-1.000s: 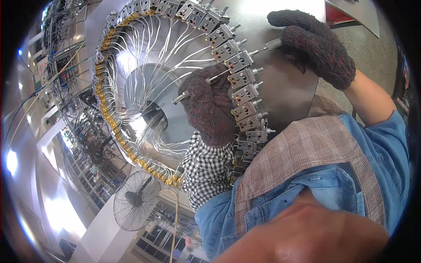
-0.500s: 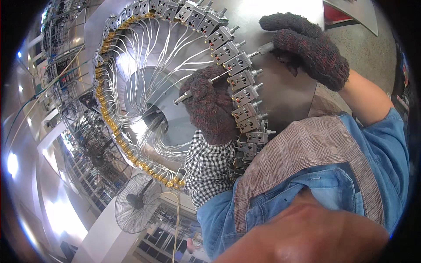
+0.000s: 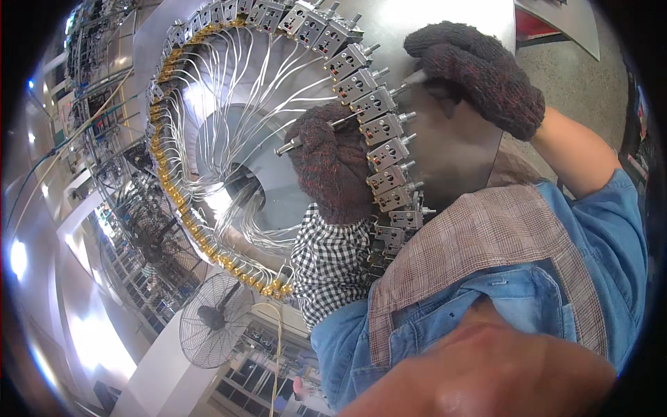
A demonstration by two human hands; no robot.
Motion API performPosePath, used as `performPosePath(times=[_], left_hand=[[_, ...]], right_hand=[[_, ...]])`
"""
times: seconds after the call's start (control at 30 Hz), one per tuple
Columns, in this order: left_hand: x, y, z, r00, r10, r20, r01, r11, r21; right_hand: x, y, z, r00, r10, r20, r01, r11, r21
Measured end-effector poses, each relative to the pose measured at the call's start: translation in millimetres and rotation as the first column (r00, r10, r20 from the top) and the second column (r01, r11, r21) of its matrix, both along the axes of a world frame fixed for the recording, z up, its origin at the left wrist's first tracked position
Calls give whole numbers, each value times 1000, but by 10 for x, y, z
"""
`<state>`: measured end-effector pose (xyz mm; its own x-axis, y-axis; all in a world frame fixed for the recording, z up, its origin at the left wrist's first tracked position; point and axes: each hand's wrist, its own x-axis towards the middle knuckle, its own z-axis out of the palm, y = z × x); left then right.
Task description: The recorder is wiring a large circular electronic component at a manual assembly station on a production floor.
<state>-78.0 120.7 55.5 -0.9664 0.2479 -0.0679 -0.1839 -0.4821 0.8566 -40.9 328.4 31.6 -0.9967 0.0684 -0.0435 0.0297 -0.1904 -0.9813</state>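
Observation:
My left hand (image 3: 330, 163), in a dark knitted glove with a checked sleeve cover, is closed around a slim metal screwdriver (image 3: 287, 146). Its thin blade reaches the inner face of a small metal control box (image 3: 373, 104) in a curved row. My right hand (image 3: 479, 76), gloved alike, is curled around a tool with a grey tapered end (image 3: 415, 78); the rest is hidden in the glove. That end meets, or nearly meets, the shaft on the outer side of the same box. Similar boxes (image 3: 383, 129) with threaded shafts stand on either side of it.
White wires or thin tubes (image 3: 236, 69) run from the ring's brass-coloured fittings (image 3: 177, 198) toward the grey central disc (image 3: 278, 184). A shiny metal surface (image 3: 462, 156) lies at right. A large fan (image 3: 212, 318) stands at lower left, and a pale panel (image 3: 566, 21) juts in at upper right.
My right hand has shifted slightly left and up with its tool. My left hand stays almost in place, the screwdriver still at the same box.

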Motion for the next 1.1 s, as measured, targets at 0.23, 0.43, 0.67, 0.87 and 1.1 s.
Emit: performPosePath(times=[0.23, 0.43, 0.67, 0.87, 1.1], left_hand=[[-1, -9, 61, 999, 16, 33, -14, 999, -50], [28, 27, 26, 998, 58, -39, -59, 998, -38], [7, 42, 11, 980, 59, -193, -82, 990, -112], [28, 0, -35, 980, 155, -121, -174, 969, -173], [21, -51, -90, 988, 116, -99, -137, 961, -241]], right_hand=[[43, 61, 23, 995, 41, -87, -21, 975, 222], [80, 115, -75, 944, 65, -322, 156, 774, 614], [48, 29, -33, 984, -24, -177, 81, 943, 323], [36, 9, 34, 990, -26, -138, 70, 942, 327], [27, -71, 205, 965, -97, 245, 71, 991, 112]])
